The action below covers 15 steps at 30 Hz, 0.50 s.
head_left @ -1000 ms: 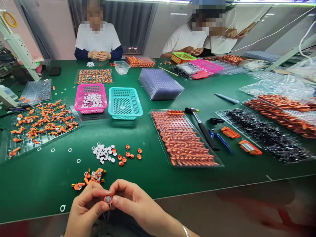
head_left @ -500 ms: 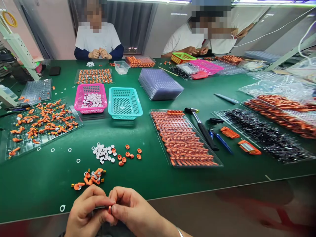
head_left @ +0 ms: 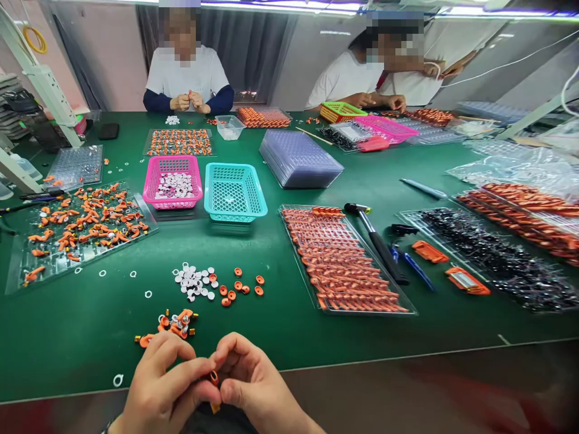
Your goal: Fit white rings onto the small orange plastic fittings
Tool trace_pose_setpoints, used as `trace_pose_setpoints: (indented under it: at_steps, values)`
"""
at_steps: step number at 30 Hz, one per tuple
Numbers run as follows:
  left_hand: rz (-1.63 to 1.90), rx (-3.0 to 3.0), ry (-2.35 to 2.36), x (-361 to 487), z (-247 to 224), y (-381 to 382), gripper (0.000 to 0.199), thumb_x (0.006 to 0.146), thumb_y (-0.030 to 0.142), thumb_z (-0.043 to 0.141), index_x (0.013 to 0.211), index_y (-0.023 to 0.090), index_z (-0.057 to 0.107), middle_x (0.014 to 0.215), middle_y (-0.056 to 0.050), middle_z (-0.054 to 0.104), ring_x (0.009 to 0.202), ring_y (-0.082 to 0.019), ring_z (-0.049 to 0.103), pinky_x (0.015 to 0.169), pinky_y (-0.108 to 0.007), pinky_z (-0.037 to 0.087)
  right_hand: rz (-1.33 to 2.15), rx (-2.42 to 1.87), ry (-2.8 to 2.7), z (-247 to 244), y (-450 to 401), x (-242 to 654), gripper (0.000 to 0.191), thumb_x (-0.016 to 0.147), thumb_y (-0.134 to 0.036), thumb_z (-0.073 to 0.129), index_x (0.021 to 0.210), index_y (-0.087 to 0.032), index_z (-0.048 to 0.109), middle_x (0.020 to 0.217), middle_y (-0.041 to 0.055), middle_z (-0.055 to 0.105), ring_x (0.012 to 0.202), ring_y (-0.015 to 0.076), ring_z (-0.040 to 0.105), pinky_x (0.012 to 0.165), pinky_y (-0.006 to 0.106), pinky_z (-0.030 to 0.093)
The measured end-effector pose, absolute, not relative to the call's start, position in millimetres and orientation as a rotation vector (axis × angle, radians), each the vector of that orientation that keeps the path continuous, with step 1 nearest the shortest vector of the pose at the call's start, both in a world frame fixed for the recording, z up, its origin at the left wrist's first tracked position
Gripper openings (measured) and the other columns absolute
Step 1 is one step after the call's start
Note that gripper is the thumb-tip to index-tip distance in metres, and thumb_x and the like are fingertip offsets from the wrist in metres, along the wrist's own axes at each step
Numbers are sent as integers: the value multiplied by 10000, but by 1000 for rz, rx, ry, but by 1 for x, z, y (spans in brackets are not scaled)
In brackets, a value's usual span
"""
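My left hand (head_left: 165, 386) pinches a small orange earbud shell (head_left: 214, 378) between thumb and fingers. Its round opening faces up to the right, and a gold-coloured end shows below the fingers. Close on the right, my right hand (head_left: 260, 386) has its thumb and index finger apart, curved around the shell's side; the index tip meets my left fingertips. Just beyond my left hand lies a small pile of orange pieces with gold ends (head_left: 181, 322). Farther up are a heap of white discs (head_left: 194, 282) and several loose orange cups (head_left: 231, 295).
A pink basket (head_left: 172, 202) with white discs stands beside a turquoise basket (head_left: 235, 211). Trays of orange parts (head_left: 344, 259) lie left and right. A hammer (head_left: 375, 241) and black wired parts (head_left: 493, 259) are at right. Co-workers (head_left: 190, 78) sit across the green table (head_left: 253, 247).
My right thumb has moved off the shell and spread from the index finger, so the round opening now shows. The whole view has shifted slightly.
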<state>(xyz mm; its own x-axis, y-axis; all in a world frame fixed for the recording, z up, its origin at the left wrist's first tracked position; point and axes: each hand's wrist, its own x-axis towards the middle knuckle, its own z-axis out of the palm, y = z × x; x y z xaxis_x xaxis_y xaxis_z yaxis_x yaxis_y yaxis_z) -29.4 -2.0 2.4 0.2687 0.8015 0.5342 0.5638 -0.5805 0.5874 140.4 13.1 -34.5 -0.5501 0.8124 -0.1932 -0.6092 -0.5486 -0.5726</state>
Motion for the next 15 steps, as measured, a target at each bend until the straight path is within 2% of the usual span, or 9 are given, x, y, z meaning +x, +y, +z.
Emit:
trace_pose_setpoints:
  at_steps: [4,8,13,15]
  values:
    - [1277,2259,1266,-27,1,-2,187,954,345,586,1040,224,699,743,-14,583,692,-166,514,658,-304,440,2108,-579,-511,-38,11,138,384,576,-271,948,788,-173,643,712,-13,712,583,88,625,538,173,473]
    - [1280,2241,1269,-27,3,-3,204,939,364,607,1043,210,691,765,-21,604,703,-168,530,660,-304,454,2056,-608,-531,-38,9,138,320,610,-285,932,805,-180,701,707,-9,720,607,95,640,575,180,502]
    - [1324,2204,1250,-28,6,-10,150,907,113,639,1026,185,697,782,-26,598,715,-166,548,680,-303,476,2037,-635,-567,-40,7,137,265,634,-319,917,808,-189,766,743,23,756,600,105,661,595,195,537]
    - [1341,2202,1265,-28,7,-12,179,901,81,622,1006,193,714,791,-34,596,730,-173,549,693,-319,482,2039,-643,-578,-41,7,138,252,640,-316,913,817,-190,786,726,24,755,593,103,664,603,193,542]
